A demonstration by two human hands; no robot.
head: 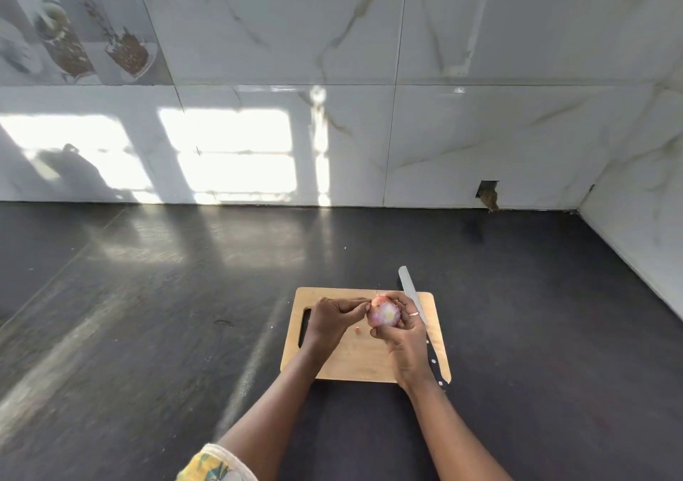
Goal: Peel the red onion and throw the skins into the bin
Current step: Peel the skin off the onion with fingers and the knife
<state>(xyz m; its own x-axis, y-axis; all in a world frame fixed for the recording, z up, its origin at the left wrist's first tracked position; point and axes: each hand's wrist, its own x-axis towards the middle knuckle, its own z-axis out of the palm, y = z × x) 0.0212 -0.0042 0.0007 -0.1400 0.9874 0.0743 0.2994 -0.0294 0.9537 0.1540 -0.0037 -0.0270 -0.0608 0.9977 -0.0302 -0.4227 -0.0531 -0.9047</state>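
A red onion (384,313) with its cut pale face turned toward me is held above the wooden cutting board (354,358). My right hand (406,336) grips it from the right and below, fingers curled round it. My left hand (332,318) is at the onion's left side and pinches the skin at its upper left edge. A small bit of skin (357,329) lies on the board under the hands. No bin is in view.
A knife (417,310) lies along the board's right edge, blade pointing away, dark handle (436,369) near me, partly hidden by my right hand. The dark countertop (148,295) spreads all around. White marble-tiled walls stand at the back and right.
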